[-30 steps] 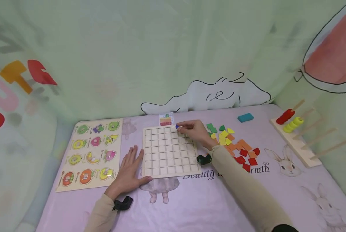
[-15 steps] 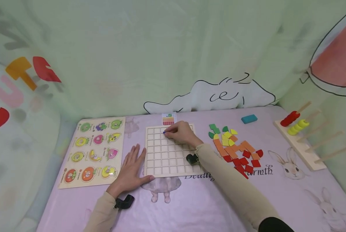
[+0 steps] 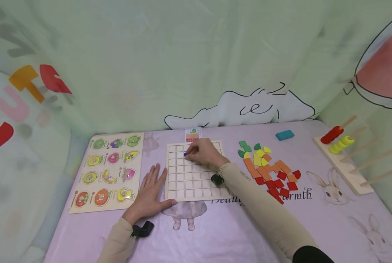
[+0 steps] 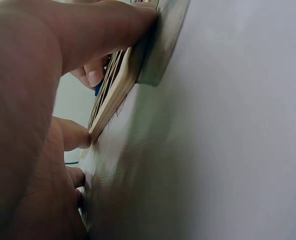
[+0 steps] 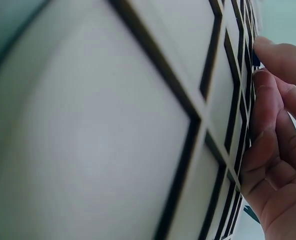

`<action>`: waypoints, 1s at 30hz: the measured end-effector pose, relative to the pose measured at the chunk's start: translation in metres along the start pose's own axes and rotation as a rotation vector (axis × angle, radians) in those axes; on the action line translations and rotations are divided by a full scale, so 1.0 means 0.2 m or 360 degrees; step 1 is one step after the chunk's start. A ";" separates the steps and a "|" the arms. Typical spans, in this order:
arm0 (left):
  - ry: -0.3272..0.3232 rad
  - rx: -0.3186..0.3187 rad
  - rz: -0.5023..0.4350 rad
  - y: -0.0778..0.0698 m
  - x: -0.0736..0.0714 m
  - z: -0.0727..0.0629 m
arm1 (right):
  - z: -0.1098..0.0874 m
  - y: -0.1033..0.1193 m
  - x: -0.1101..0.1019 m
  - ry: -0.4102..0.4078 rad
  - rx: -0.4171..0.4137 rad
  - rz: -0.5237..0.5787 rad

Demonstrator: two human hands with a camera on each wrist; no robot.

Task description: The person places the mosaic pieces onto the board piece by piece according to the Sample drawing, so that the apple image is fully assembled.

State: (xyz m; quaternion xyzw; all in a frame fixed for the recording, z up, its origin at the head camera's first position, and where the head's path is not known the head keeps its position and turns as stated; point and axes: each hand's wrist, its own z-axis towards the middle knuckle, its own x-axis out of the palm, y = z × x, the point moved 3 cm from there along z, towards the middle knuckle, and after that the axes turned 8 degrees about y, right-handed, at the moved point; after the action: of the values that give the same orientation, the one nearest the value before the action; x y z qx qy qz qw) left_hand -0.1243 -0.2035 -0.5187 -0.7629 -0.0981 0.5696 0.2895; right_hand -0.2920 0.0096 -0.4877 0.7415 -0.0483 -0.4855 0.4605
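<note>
blue piece pinched at gridded board

head: the piece is gripped by the right hand at the board's upper left; the left hand is spread beside it.

left wrist: the board's edge is touched by a fingertip.

right wrist: seating is hidden; squaring with the grid lines is advised.

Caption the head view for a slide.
Right hand pinches a blue piece at the board; left hand touches its edge.
</note>
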 end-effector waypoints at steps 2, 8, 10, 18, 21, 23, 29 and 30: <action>-0.0003 0.0003 0.0001 0.00 0.00 0.00 | 0.00 0.00 0.00 -0.0005 -0.0009 -0.0012; -0.0002 0.0002 0.0017 0.01 0.01 -0.01 | 0.01 0.00 0.01 -0.0029 -0.0016 -0.0043; 0.0004 0.0000 0.0014 0.01 0.01 -0.01 | 0.01 0.00 0.01 -0.0026 -0.0006 -0.0053; -0.0008 0.0005 0.0054 0.01 0.01 0.02 | 0.01 -0.02 -0.02 -0.0016 0.0000 -0.0032; -0.0002 -0.0010 0.0033 0.00 0.01 0.02 | -0.02 -0.05 -0.06 -0.0054 -0.0016 0.0017; 0.0006 -0.0018 0.0023 0.00 0.02 0.02 | -0.06 -0.08 -0.10 -0.0102 0.0003 0.0049; 0.0007 -0.0040 0.0054 0.01 0.03 0.01 | -0.22 -0.21 -0.32 -0.0219 0.0136 -0.0063; -0.0001 -0.0040 0.0058 0.01 0.03 0.01 | -0.25 -0.23 -0.37 -0.0229 0.0164 -0.0097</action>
State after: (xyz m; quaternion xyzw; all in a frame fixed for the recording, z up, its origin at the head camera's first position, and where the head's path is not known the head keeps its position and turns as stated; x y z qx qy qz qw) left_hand -0.1242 -0.2020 -0.5243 -0.7681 -0.0913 0.5737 0.2694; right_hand -0.3101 0.1067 -0.4663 0.7286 -0.0836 -0.5483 0.4019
